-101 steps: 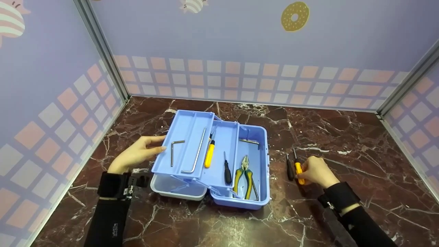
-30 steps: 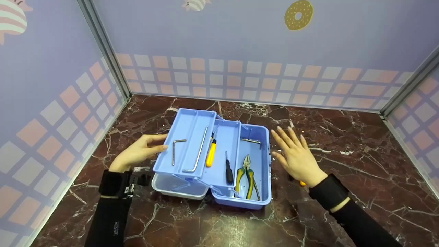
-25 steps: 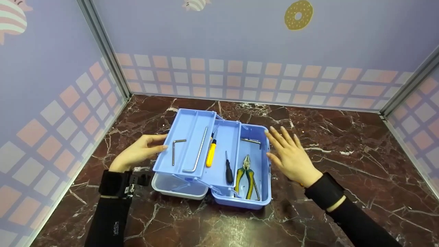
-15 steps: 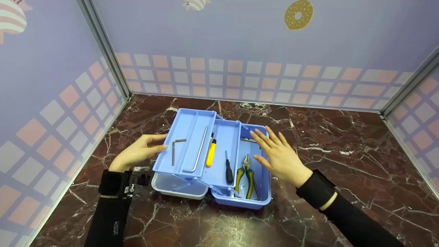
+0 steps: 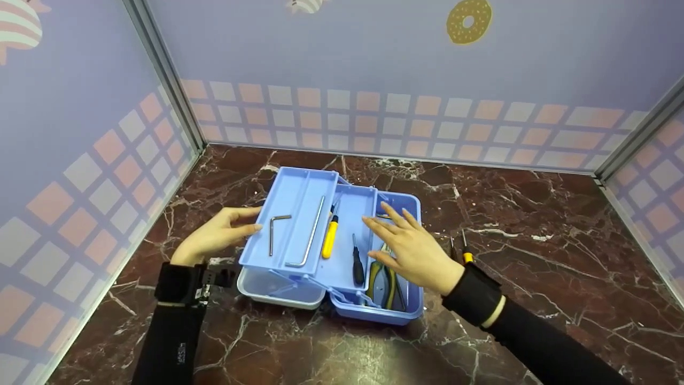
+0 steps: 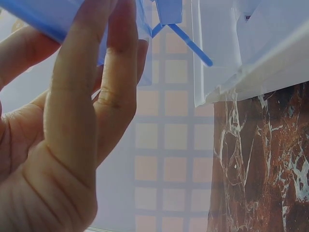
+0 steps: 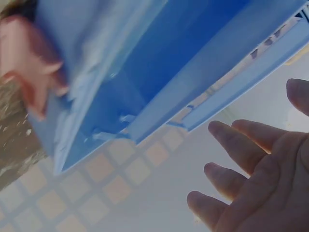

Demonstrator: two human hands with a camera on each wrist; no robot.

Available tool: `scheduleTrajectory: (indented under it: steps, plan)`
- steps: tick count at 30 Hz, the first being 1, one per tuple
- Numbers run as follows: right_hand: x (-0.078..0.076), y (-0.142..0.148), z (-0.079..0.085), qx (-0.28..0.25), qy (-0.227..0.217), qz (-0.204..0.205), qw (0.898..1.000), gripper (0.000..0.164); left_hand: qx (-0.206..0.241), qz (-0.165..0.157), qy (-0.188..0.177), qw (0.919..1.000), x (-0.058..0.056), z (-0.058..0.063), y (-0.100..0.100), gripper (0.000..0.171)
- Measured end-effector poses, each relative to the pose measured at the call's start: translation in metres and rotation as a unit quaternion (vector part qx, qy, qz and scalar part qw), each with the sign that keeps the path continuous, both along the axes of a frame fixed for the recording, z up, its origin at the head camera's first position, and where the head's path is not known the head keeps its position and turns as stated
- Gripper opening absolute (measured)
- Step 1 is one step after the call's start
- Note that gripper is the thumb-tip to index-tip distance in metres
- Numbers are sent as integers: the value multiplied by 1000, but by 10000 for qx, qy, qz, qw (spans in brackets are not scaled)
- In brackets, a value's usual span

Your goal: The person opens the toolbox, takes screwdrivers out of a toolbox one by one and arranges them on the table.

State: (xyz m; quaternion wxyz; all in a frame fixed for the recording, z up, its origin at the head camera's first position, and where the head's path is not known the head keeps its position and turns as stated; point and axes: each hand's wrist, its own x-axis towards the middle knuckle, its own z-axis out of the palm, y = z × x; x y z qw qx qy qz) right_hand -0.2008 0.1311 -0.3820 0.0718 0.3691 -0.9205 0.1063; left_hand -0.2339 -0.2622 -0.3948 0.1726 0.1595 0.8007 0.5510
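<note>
A light blue toolbox [image 5: 411, 315] stands with its tiers folded out to the left. My left hand [image 5: 216, 235] holds the left edge of the upper tray [image 5: 287, 200] between thumb and fingers; the left wrist view shows fingers [image 6: 72, 96] against the blue plastic. My right hand [image 5: 419, 254], fingers spread and straight, hovers over the deep compartment and holds nothing. Beneath it are pliers [image 5: 375, 275], partly hidden. Two hex keys, a smaller one [image 5: 271, 238] and a longer one [image 5: 312, 232], lie in the upper tray. The middle tray has a yellow screwdriver [image 5: 330, 239] and a black screwdriver [image 5: 357, 267].
On the marble table [image 5: 288, 347], right of the toolbox, lie a yellow-handled screwdriver [image 5: 468, 256] and a dark one [image 5: 453, 248], both partly behind the right wrist. The whitish lid [image 5: 280, 297] rests under the upper tray. Patterned walls enclose the table.
My right hand has let go of the yellow-handled screwdriver on the table, spread its fingers and moved left over the toolbox. The left hand stays at the tray edge.
</note>
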Motion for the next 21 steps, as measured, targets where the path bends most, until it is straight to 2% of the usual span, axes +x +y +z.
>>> scheduleTrajectory:
  steps: [7,11,21]
  plan:
    - [5,-20,4,155,-80,6,9998,60,-16,4,12,10000,0,1,0,57]
    - [8,-29,2,44,-194,-19,9998,58,-26,-34,71,10000,0,1,0,57]
    - [15,-44,-3,-77,114,-76,9999,31,-44,-7,84,10000,-1,0,0,56]
